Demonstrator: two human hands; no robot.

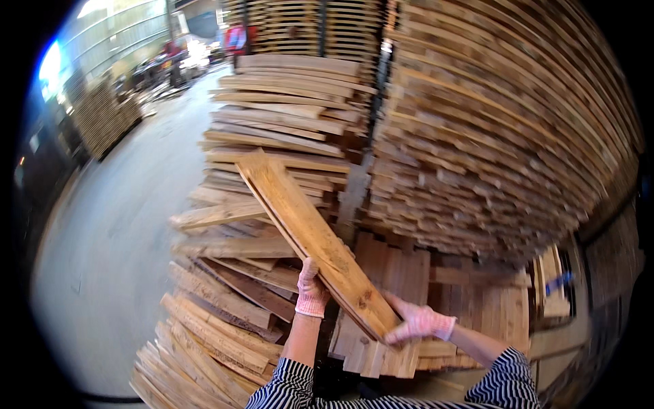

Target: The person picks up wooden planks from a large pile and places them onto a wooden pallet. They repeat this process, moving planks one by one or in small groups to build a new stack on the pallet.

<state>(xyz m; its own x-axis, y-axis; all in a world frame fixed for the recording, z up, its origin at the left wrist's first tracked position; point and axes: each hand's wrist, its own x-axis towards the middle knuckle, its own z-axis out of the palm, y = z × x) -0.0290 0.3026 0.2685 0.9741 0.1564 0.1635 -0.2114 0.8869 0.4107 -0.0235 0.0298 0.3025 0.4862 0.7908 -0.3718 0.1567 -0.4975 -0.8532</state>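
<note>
A long light-brown wooden board [317,235] with a dark knot near its close end is held tilted in front of me. A second edge along its left side looks like another board lying beneath it. My left hand [312,292], in a pinkish knit glove, is closed around the left edge at about the middle. My right hand [419,323], gloved the same way, grips the near end at its right corner. Below the near end lies a low layer of boards [381,358] set side by side.
Loosely stacked boards [225,327] with uneven ends run along my left. A tall, tight stack of boards [490,136] rises at the right. More stacked lumber [293,68] stands ahead. A grey concrete floor [129,218] stretches along the far left. A blue item [560,283] lies on wood at the right.
</note>
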